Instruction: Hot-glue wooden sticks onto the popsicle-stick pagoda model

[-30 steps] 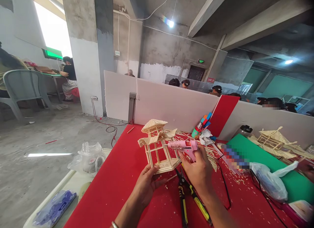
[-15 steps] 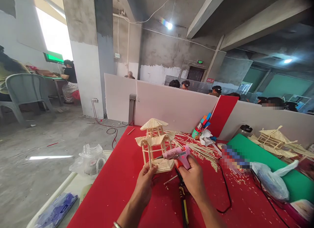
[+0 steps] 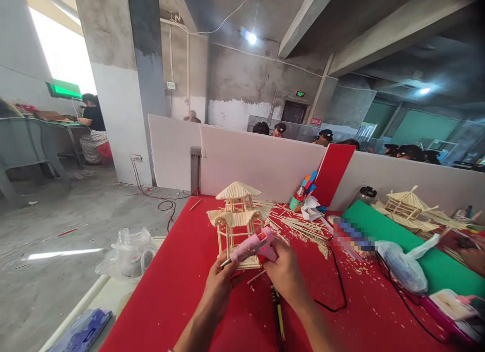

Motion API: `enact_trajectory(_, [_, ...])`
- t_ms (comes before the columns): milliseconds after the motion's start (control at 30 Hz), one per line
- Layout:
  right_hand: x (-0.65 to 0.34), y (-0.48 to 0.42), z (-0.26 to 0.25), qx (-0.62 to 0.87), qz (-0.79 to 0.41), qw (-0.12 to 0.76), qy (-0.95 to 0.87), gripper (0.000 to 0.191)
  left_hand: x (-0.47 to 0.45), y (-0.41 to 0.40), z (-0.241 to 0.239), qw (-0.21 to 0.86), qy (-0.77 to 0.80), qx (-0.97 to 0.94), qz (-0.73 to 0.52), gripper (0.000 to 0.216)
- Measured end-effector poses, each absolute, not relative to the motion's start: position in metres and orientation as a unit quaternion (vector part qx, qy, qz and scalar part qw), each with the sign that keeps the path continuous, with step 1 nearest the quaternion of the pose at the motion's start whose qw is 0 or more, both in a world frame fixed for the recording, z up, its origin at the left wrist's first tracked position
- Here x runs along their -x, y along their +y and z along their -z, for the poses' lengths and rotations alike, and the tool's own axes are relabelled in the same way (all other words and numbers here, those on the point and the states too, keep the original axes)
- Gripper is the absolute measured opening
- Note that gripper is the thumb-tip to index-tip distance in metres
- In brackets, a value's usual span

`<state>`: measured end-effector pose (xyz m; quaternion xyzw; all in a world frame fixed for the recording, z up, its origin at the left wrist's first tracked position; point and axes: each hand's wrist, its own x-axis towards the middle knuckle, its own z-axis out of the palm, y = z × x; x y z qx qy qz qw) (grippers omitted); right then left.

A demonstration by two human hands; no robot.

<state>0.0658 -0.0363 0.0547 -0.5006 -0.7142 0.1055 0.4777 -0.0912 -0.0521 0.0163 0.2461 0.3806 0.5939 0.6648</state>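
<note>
Pavilion model of thin wooden sticks stands upright on the red mat, and we take it as our landmark. Our left hand grips the near edge of its base from below and in front, fingers curled up against the slab. Our right hand, just right of the base, is wrapped around the handle of a pink glue gun; the gun lies slanted across the model's lower front, its metal tip pointing down and left to a spot by the left thumb (whether the tip touches the wood, we cannot tell). A black cord runs off right of the model from behind the right hand.

Near side of the model, between our wrists, a yellow-and-black hand tool lies on the mat, partly hidden. Right of the model lie loose sticks and shavings. Behind and right of it stands a cup of coloured pens against the white partition. Farther right sit a green mat, a clear plastic bag and a second stick model. Left of the model, off the mat's edge, a crumpled plastic bag sits lower down.
</note>
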Motion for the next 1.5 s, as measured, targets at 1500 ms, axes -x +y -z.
enact_trajectory(1500, [-0.056, -0.057, -0.099, 0.495, -0.126, 0.512, -0.691, 0.022, 0.113, -0.036, 0.005, -0.007, 0.372, -0.701, -0.609, 0.02])
